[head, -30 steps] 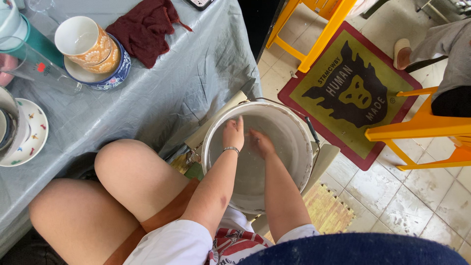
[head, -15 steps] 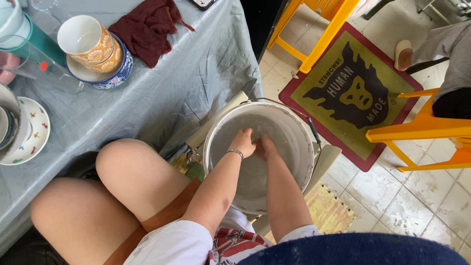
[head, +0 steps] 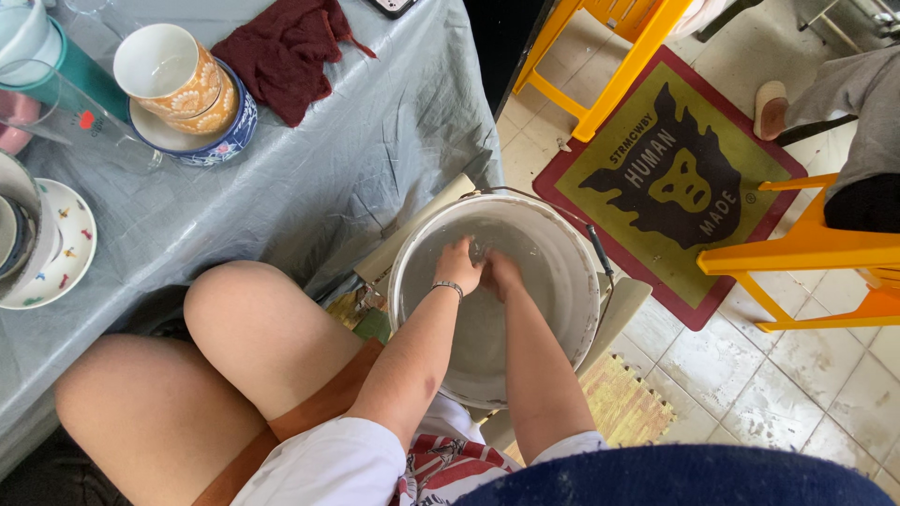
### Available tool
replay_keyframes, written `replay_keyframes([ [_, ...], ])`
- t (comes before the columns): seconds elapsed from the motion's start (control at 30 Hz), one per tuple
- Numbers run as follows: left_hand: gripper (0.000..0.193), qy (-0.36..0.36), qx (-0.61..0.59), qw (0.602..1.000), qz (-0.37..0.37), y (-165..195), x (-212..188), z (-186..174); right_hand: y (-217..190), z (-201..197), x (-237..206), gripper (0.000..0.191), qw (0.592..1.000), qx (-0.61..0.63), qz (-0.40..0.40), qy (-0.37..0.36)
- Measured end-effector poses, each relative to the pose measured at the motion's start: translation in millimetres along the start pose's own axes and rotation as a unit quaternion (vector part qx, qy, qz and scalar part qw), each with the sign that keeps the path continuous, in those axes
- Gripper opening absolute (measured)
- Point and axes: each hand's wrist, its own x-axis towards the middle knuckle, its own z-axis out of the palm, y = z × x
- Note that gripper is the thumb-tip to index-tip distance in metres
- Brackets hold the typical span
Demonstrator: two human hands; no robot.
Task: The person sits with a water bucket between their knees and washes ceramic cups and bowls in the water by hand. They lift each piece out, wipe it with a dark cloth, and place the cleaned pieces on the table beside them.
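Inside the big white bucket [head: 553,281], both hands sit low in cloudy grey water. The left hand [head: 459,265] and the right hand [head: 502,272] touch each other near the middle of the bucket. The fingers point down into the water, so I cannot tell if they are curled or flat, or if they hold anything. A thin silver bracelet [head: 448,287] rings the left wrist.

The bucket is round and smooth, with a thin wire handle [head: 600,258] lying along its far rim. There is open room inside the bucket all around the hands. The bucket rests on a pale stool [head: 626,314].

Left of the bucket hangs the edge of the counter, covered in a shiny, crinkly grey cloth [head: 319,178]. The cloth almost touches the bucket rim. Up on the counter, well away from the bucket, lie a soft dark red rag [head: 286,52], an orange patterned cup [head: 173,80] on a blue bowl [head: 230,131], and a white dotted plate [head: 56,248].

Right of the bucket lies a flat red and green mat [head: 675,178] on pale floor tiles, with yellow chairs [head: 806,253] beside it.
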Motion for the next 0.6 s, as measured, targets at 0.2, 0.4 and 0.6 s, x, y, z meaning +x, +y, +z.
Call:
replay_keyframes([
  [0.2, 0.063, 0.071, -0.081, 0.994, 0.003, 2.8, 2.9, -6.6, 0.2, 0.2, -1.6, 0.032, 0.996, 0.034, -0.069, 0.054],
  [0.4, 0.063, -0.054, 0.134, 0.988, -0.061, -3.4, 3.7, -3.3, 3.1, -7.7, -1.5, 0.029, 0.999, -0.009, -0.014, 0.029],
  [0.6, 0.063, -0.131, 0.06, 0.974, -0.172, 2.1, 1.3, -19.2, 5.1, -5.7, 0.3, 0.027, 0.994, -0.048, 0.026, -0.092],
])
